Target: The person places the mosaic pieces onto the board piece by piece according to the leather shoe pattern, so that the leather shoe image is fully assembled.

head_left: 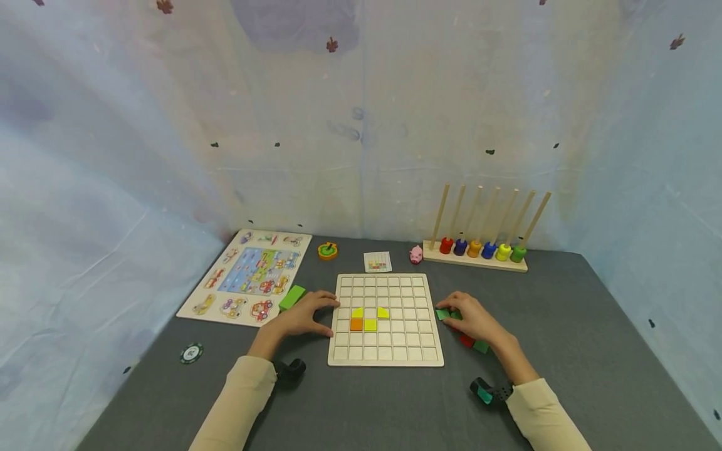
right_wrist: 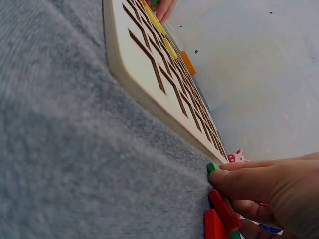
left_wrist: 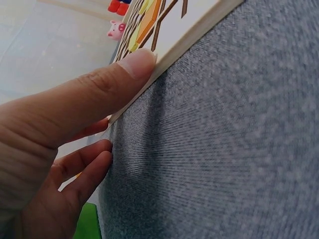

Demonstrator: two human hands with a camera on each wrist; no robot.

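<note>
A wooden grid board (head_left: 397, 354) lies flat in the middle, with an orange square tile (head_left: 356, 324) and several yellow tiles (head_left: 370, 325) in its cells. My left hand (head_left: 307, 313) is at the board's left edge, its thumb touching the rim in the left wrist view, fingers spread and relaxed. Just off the board's right edge, my right hand (head_left: 470, 316) pinches a small green tile (right_wrist: 213, 167) between thumb and finger. Red tiles (right_wrist: 214, 224) and another green tile (head_left: 481, 346) lie beneath and beside that hand, partly hidden by it.
A pattern card (head_left: 377, 262) and a pink pig figure (head_left: 415, 254) stand behind the board. Farther right is a peg stand (head_left: 474, 259) with coloured rings. Leftward lie a picture puzzle (head_left: 197, 294), green blocks (head_left: 292, 297), a round chip (head_left: 192, 353) and a small orange-green toy (head_left: 327, 250).
</note>
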